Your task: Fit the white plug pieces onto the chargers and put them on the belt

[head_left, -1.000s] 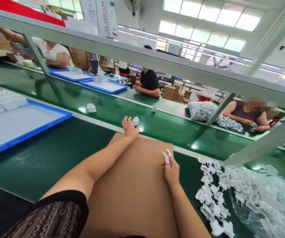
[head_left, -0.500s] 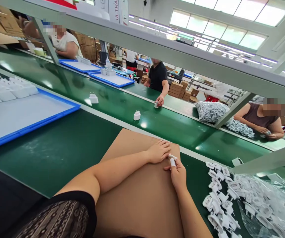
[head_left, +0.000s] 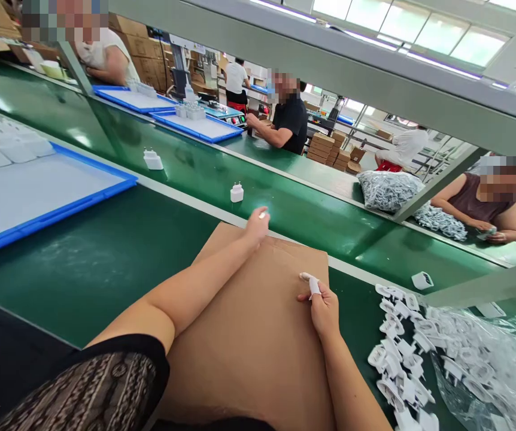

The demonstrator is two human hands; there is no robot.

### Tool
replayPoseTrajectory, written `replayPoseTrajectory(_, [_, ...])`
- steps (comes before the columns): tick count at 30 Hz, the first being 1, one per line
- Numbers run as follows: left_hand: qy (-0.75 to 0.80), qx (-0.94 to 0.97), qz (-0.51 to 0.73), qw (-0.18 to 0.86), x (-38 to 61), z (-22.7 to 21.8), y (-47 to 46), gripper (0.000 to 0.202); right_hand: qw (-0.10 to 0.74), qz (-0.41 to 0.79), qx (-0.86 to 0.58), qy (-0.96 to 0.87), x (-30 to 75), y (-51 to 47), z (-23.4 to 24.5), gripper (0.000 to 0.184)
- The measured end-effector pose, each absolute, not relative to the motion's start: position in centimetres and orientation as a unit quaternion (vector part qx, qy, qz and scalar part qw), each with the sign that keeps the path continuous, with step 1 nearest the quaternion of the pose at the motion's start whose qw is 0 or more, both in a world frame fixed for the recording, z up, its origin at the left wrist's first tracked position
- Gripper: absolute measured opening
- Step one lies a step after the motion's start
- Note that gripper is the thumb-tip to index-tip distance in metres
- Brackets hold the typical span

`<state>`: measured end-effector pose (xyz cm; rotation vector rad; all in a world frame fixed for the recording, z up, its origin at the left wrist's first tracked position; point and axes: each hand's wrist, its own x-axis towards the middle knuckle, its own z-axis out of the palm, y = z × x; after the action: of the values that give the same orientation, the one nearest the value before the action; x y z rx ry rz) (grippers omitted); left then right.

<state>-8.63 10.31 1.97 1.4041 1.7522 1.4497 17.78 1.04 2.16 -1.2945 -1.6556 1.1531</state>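
My left hand [head_left: 257,224] reaches across the far edge of a brown cardboard sheet [head_left: 249,335] towards the green conveyor belt [head_left: 312,221]. Its fingers are pinched on a small white piece that I cannot name. A white charger [head_left: 237,193] stands on the belt just beyond it. My right hand [head_left: 323,306] rests on the cardboard with its fingers curled together. White cots cover its fingertips, and I see nothing in it. A pile of white plug parts [head_left: 399,359] lies to its right.
A blue tray [head_left: 60,209] with white chargers [head_left: 2,152] sits at the left. Another charger [head_left: 152,160] rides the belt. A clear bag of parts [head_left: 491,365] lies at the right. A grey frame bar [head_left: 477,290] slants overhead. Other people work across the belt.
My left hand left a charger on the belt, came back to my right hand, and now stretches out to the belt edge again. The charger has drifted left.
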Motion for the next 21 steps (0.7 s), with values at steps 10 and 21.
replayPoseTrajectory(10, [0.418,0.777,0.382,0.275,-0.1,1.3,5.9,0.028,0.385,0.441,-0.488,-0.648,18.6,1.3,1.8,0.049])
replayPoseTrajectory(21, [0.405,0.806,0.317,0.293,-0.9,1.6,5.6,0.034,0.366,0.421,-0.502,-0.66,18.6,1.6,2.1,0.044])
